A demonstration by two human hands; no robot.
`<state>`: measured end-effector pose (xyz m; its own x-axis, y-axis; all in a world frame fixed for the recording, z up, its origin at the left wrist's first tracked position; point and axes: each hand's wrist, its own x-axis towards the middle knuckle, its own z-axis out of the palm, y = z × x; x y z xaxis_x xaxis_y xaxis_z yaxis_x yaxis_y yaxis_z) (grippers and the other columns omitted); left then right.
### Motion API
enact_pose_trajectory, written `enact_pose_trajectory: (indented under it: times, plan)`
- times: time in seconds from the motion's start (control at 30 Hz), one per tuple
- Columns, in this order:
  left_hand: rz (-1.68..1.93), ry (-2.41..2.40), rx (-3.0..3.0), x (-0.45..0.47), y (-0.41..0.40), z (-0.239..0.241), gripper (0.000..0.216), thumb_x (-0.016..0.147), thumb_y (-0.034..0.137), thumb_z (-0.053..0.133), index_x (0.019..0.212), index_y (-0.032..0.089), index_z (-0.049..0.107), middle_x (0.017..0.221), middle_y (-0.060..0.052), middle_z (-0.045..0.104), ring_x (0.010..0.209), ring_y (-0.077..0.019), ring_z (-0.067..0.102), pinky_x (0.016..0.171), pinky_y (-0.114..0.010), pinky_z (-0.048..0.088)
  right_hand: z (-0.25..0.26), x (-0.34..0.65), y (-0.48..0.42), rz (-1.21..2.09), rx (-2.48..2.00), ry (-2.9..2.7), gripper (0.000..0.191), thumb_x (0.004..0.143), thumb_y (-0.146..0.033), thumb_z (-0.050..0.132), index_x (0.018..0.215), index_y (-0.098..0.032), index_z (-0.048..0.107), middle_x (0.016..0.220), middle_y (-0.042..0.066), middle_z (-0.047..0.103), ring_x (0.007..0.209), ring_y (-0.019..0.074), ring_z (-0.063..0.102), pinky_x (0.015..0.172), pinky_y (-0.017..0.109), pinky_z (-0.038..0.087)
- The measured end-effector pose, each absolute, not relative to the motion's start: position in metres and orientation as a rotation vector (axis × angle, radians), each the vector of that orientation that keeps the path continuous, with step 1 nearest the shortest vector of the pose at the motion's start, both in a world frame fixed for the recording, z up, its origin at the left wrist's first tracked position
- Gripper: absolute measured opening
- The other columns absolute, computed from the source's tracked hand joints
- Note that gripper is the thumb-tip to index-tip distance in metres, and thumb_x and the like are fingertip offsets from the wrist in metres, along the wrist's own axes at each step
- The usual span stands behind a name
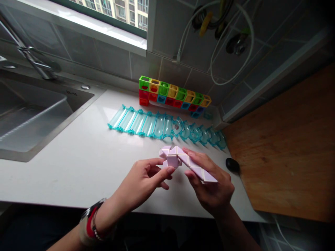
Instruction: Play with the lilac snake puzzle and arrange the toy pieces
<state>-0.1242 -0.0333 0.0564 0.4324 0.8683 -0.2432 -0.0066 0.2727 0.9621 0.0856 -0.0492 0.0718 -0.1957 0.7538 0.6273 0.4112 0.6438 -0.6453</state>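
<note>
The 2 hands are holding the puzzle [184, 160] over the counter [78, 170], on the near side of the blue strip [138, 122]. The right hand [216, 186] is clamping the straight part, its thumb pressing from the near side and its fingers lying along the far side. The left hand [145, 176] is pinching the bunched left end between thumb and index finger, its other fingers curling below.

Working a joint well is likely calling for 1 firm hand, the right, while the left is turning only its own end. Fingertips are best sitting on flat faces, away from the seams, where turning edges could be nipping skin. Forcing a stiff joint is risking a slip. Working on the near side is leaving room before the strip and the coloured blocks [173, 91] beyond.
</note>
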Motion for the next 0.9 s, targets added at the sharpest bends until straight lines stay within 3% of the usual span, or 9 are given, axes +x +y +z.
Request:
enact_pose_trajectory:
  times: [0.1, 0.17, 0.23, 0.3, 0.37, 0.47, 0.57, 0.8, 0.9]
  plan:
    - [0.747, 1.081, 1.5, -0.141, -0.033, 0.07, 0.035, 0.094, 0.05, 0.066, 0.09, 0.017, 0.078, 0.068, -0.003, 0.073, 0.052, -0.0139, 0.067, 0.051, -0.021, 0.054, 0.072, 0.09, -0.049, 0.61, -1.042, -1.668, 0.035, 0.088, -0.013, 0.076, 0.12, -0.025, 0.071, 0.121, 0.008, 0.077, 0.112, 0.0271, 0.074, 0.095, 0.041, 0.062]
    - [0.931, 1.168, 1.676, -0.149, -0.034, 0.077, 0.028, 0.09, 0.046, 0.073, 0.087, 0.019, 0.077, 0.068, -0.001, 0.073, 0.055, -0.0139, 0.067, 0.053, -0.021, 0.055, 0.073, 0.091, -0.049, 0.733, -1.074, -1.551, 0.027, 0.089, -0.015, 0.077, 0.113, -0.025, 0.071, 0.117, 0.007, 0.079, 0.104, 0.0253, 0.077, 0.091, 0.038, 0.064]
    - [1.096, 1.143, 1.848, -0.152, -0.034, 0.078, 0.038, 0.077, 0.045, 0.086, 0.105, 0.021, 0.076, 0.096, -0.006, 0.078, 0.083, -0.02, 0.074, 0.076, -0.027, 0.061, 0.074, 0.09, -0.049, 0.825, -1.08, -1.483, 0.022, 0.089, -0.018, 0.077, 0.11, -0.024, 0.072, 0.114, 0.007, 0.079, 0.097, 0.0243, 0.078, 0.084, 0.036, 0.065]
    - [1.09, 1.023, 1.959, -0.147, -0.035, 0.073, 0.078, 0.065, 0.048, 0.094, 0.134, 0.025, 0.065, 0.129, -0.01, 0.072, 0.114, -0.0269, 0.069, 0.099, -0.035, 0.057, 0.075, 0.087, -0.049, 0.887, -1.07, -1.449, 0.02, 0.089, -0.02, 0.078, 0.109, -0.023, 0.073, 0.111, 0.008, 0.079, 0.093, 0.0237, 0.079, 0.076, 0.033, 0.066]
    - [1.036, 0.958, 1.98, -0.138, -0.037, 0.063, 0.095, 0.067, 0.046, 0.093, 0.149, 0.026, 0.051, 0.14, -0.011, 0.066, 0.123, -0.0268, 0.065, 0.105, -0.035, 0.054, 0.074, 0.085, -0.049, 0.932, -1.049, -1.412, 0.02, 0.089, -0.02, 0.078, 0.108, -0.023, 0.074, 0.11, 0.008, 0.079, 0.089, 0.0225, 0.078, 0.07, 0.03, 0.065]
    - [1.132, 1.018, 1.924, -0.127, -0.041, 0.048, 0.074, 0.08, 0.029, 0.084, 0.147, 0.023, 0.052, 0.122, -0.007, 0.073, 0.099, -0.0183, 0.073, 0.086, -0.025, 0.058, 0.07, 0.083, -0.047, 0.971, -1.025, -1.395, 0.019, 0.089, -0.02, 0.077, 0.108, -0.023, 0.075, 0.11, 0.007, 0.075, 0.082, 0.0195, 0.076, 0.065, 0.029, 0.063]
    - [1.184, 1.058, 1.907, -0.124, -0.042, 0.043, 0.063, 0.08, 0.02, 0.08, 0.14, 0.02, 0.06, 0.099, -0.002, 0.076, 0.073, -0.0114, 0.069, 0.068, -0.02, 0.055, 0.069, 0.087, -0.045, 0.946, -1.014, -1.499, 0.021, 0.088, -0.018, 0.078, 0.108, -0.023, 0.075, 0.106, 0.007, 0.073, 0.088, 0.0206, 0.074, 0.071, 0.031, 0.063]
    - [1.029, 1.074, 1.877, -0.126, -0.044, 0.052, 0.06, 0.081, 0.028, 0.08, 0.138, 0.018, 0.064, 0.089, -0.002, 0.074, 0.069, -0.0128, 0.066, 0.067, -0.022, 0.054, 0.085, 0.1, -0.046, 0.666, -0.907, -1.901, 0.036, 0.086, -0.006, 0.076, 0.117, -0.024, 0.074, 0.106, 0.008, 0.077, 0.098, 0.024, 0.073, 0.083, 0.038, 0.061]
    - [1.063, 1.096, 1.77, -0.126, -0.045, 0.054, 0.06, 0.08, 0.031, 0.083, 0.137, 0.019, 0.065, 0.091, -0.003, 0.076, 0.073, -0.0142, 0.068, 0.071, -0.023, 0.055, 0.082, 0.094, -0.046, 0.663, -0.937, -1.793, 0.034, 0.084, -0.007, 0.078, 0.114, -0.023, 0.075, 0.106, 0.008, 0.076, 0.1, 0.0242, 0.072, 0.085, 0.038, 0.061]
